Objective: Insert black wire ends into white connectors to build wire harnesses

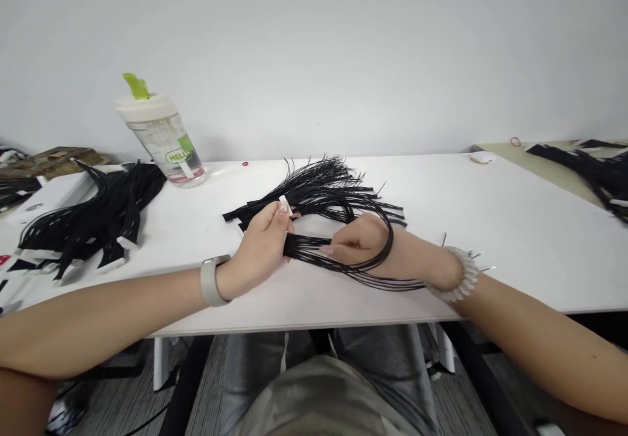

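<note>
My left hand [267, 240] is closed on the flat end of a bundle of thin black cables [309, 248], in front of me over the white table. A small white tag [285, 205] sticks up by its thumb. My right hand [360, 238] has its fingers curled in on the strands of the same bundle, and some strands loop round its wrist side. Part of what these fingers hold is hidden. Just behind both hands lies a pile of black cables [318, 187] with loose, fanned-out ends.
A clear water bottle [169, 145] with a white lid stands at the back left. Beside it a heap of black cables with white ends [112, 214] lies on the white table [490, 227]. More black cables [589, 168] rest on a surface at far right.
</note>
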A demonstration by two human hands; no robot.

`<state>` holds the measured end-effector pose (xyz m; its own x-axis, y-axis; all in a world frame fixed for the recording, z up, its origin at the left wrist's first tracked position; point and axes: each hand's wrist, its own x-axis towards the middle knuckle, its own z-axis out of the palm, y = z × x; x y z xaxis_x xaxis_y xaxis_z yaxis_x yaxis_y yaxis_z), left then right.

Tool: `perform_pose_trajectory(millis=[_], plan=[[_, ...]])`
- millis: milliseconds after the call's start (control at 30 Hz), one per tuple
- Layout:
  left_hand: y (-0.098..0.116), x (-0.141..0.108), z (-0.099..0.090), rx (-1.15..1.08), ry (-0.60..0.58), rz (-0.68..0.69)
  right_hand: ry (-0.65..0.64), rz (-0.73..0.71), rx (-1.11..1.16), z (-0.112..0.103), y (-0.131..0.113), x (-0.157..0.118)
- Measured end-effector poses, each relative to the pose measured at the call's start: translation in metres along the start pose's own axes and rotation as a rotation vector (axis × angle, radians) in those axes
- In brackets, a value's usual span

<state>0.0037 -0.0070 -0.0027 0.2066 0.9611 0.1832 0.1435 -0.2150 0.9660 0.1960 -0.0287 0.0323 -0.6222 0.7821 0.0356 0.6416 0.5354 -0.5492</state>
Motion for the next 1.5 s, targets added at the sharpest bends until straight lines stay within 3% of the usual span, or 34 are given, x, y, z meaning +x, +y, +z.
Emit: perform_pose_trajectory(millis=[267, 433, 667, 833, 967, 1100, 1200, 1300, 1400, 1500], plan=[[0.005, -0.004, 0.0, 0.162, -0.021, 0.16, 0.066, -0.15, 0.084, 0.025, -0.001, 0.016], [0.004, -0.003, 0.0, 0.188, -0.041, 0.147, 0.087, -0.239, 0.126, 0.027, 0.002, 0.017], [0.002, -0.001, -0.001, 0.185, -0.045, 0.087, 0.167, -0.279, -0.088, 0.027, 0.001, 0.019], [-0.004, 0.001, 0.0, 0.088, -0.056, -0.003, 0.127, -0.271, -0.237, 0.005, 0.014, 0.011], [-0.004, 0.001, 0.001, 0.043, -0.089, -0.046, 0.171, -0.012, -0.344, -0.03, 0.034, -0.003], [-0.002, 0.001, 0.001, 0.02, -0.125, -0.07, 0.509, 0.248, -0.01, -0.053, 0.046, -0.009], [0.001, 0.0, 0.001, 0.024, -0.131, -0.056, 0.793, 0.214, 0.412, -0.058, 0.049, -0.007], [0.002, -0.002, 0.001, 0.053, -0.137, -0.051, 0.982, 0.134, 0.719, -0.061, 0.052, -0.006], [0.003, -0.004, 0.0, 0.094, -0.147, -0.045, 1.024, 0.144, 0.776, -0.062, 0.05, -0.007], [0.003, -0.004, 0.001, 0.098, -0.178, -0.059, 0.938, 0.093, 0.726, -0.057, 0.041, -0.007]])
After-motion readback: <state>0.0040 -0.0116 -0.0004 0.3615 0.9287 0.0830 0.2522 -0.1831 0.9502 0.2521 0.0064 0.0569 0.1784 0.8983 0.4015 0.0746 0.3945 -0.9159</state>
